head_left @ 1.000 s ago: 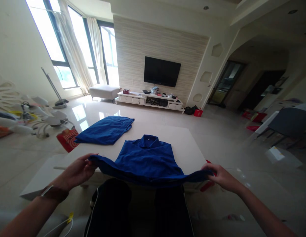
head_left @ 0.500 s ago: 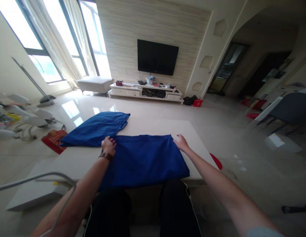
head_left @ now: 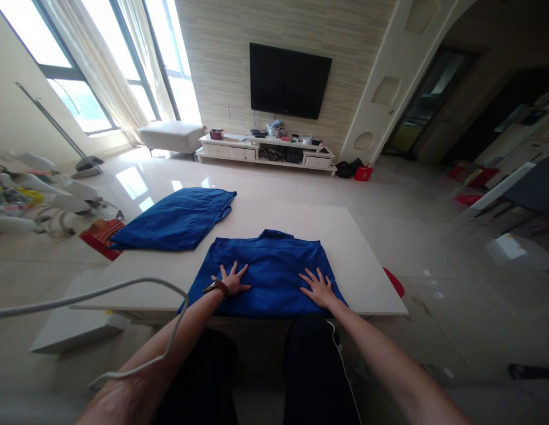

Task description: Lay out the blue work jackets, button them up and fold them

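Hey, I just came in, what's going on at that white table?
A person has both bare hands spread flat on a folded blue garment, the left hand and the right hand resting apart on the cloth. It lies at the near edge of the white table, with a bit of fabric poking out past its far edge. A second blue garment lies folded at the table's far left, partly overhanging, with neither hand on it.
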`<action>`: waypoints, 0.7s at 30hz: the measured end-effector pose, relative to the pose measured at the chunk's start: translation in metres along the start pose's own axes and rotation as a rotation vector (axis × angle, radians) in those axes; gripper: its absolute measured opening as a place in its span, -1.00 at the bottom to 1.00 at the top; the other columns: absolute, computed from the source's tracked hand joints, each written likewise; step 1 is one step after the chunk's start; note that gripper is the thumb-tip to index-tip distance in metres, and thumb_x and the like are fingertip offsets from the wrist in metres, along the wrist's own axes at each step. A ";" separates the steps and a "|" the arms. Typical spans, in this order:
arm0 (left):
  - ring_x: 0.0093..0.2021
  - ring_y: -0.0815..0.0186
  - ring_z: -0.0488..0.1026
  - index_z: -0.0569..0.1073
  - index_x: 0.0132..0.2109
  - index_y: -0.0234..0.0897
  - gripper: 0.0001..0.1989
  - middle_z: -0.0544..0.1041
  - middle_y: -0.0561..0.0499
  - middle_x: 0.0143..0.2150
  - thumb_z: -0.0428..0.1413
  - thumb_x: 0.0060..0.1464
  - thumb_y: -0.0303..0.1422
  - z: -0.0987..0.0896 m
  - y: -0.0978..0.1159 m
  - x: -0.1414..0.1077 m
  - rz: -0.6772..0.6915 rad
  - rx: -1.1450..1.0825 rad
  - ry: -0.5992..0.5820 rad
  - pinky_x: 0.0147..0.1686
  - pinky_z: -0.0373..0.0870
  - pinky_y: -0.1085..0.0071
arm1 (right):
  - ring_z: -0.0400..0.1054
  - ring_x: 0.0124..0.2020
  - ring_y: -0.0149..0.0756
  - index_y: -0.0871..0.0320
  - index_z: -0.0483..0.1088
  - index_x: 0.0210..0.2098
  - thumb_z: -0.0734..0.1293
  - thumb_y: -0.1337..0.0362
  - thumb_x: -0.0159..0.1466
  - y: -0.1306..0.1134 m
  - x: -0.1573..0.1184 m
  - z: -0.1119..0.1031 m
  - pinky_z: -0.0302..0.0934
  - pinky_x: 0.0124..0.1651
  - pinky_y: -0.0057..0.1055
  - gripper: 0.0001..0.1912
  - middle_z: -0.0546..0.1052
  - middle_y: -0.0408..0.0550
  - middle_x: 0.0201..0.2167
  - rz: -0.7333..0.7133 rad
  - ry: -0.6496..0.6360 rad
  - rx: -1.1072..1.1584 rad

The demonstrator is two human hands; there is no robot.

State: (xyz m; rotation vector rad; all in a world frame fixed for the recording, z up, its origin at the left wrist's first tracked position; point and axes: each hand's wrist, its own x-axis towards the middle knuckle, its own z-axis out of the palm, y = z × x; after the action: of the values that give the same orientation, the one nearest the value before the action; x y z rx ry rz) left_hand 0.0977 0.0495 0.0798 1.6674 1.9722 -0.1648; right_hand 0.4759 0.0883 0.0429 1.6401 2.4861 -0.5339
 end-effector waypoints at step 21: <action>0.49 -0.30 -0.10 0.41 0.27 -0.14 -0.50 0.09 -0.11 0.51 0.04 0.21 -0.23 0.003 0.087 -0.022 0.329 -0.270 0.263 0.36 -0.03 -0.29 | -0.48 0.51 0.35 -0.37 -0.14 0.48 -0.02 -0.40 0.30 0.050 -0.043 0.022 -0.20 0.32 0.42 -0.18 -0.34 -0.24 0.55 0.590 0.088 0.119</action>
State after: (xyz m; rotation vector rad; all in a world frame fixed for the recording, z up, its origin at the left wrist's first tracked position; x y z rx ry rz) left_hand 0.1823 0.0479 0.1092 1.8701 1.7674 0.4438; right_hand 0.5366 0.0612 0.0234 2.3464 1.8938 -0.5386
